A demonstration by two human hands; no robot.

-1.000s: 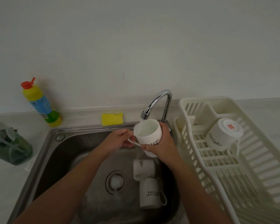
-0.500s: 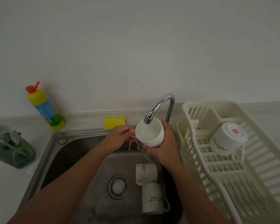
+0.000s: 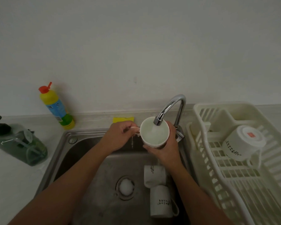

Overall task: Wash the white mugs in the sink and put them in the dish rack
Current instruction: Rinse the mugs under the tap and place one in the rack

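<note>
Now | mug [image 3: 154, 135] — handle [image 3: 135, 127]: left hand [image 3: 118, 137] | body: right hand [image 3: 165, 150]

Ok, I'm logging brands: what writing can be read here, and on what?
Nothing reads clearly.
Upturned mug: black lettering, red base sticker, blurred.
Upper lying mug: black lettering, blurred.
Lower lying mug: black lettering, blurred.
Held mug: lettering mostly hidden.
Yellow bottle: blue label, too small.

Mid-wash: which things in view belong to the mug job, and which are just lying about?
Job: held mug, left hand, right hand, faucet, sink, upper sink mug, lower sink mug, dish rack, racked mug.
Lying about: yellow sponge, detergent bottle, green soap dispenser.
</note>
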